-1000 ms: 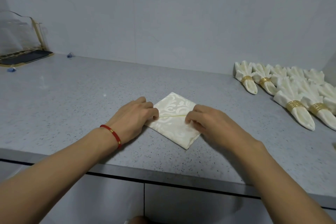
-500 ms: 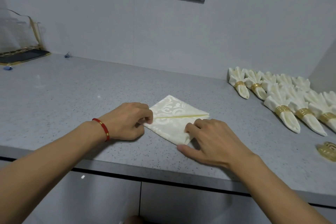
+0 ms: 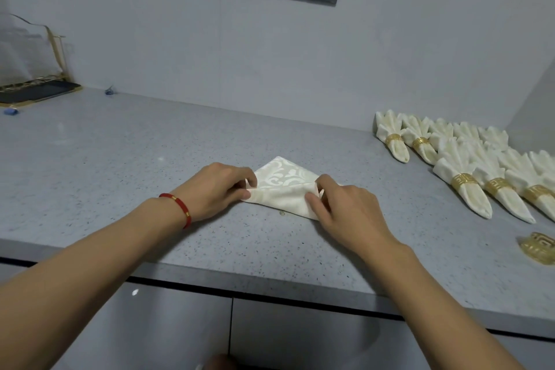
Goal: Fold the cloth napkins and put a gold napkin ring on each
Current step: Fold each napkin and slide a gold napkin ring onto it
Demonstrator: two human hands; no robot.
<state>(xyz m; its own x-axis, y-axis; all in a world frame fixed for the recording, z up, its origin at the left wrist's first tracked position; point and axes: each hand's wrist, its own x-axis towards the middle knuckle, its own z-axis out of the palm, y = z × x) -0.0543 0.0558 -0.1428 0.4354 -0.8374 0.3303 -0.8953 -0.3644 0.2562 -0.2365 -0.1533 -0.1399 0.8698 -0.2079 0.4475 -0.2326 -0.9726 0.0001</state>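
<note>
From my head view, much of the job looks done: a cluster of cream folded napkins wearing gold rings (image 3: 464, 182) lies at the far right of the grey speckled tabletop (image 3: 120, 165). One loose gold fretwork napkin ring (image 3: 539, 247) waits near the right edge, so I judge at least one napkin is left to finish. That one, a cream damask cloth napkin (image 3: 283, 189), lies flat at the centre, folded into a triangle. My left hand (image 3: 219, 189) pinches its left corner between curled fingers (image 3: 244, 194). My right hand (image 3: 345, 210) pinches the right corner, with the cloth between thumb and forefinger.
</note>
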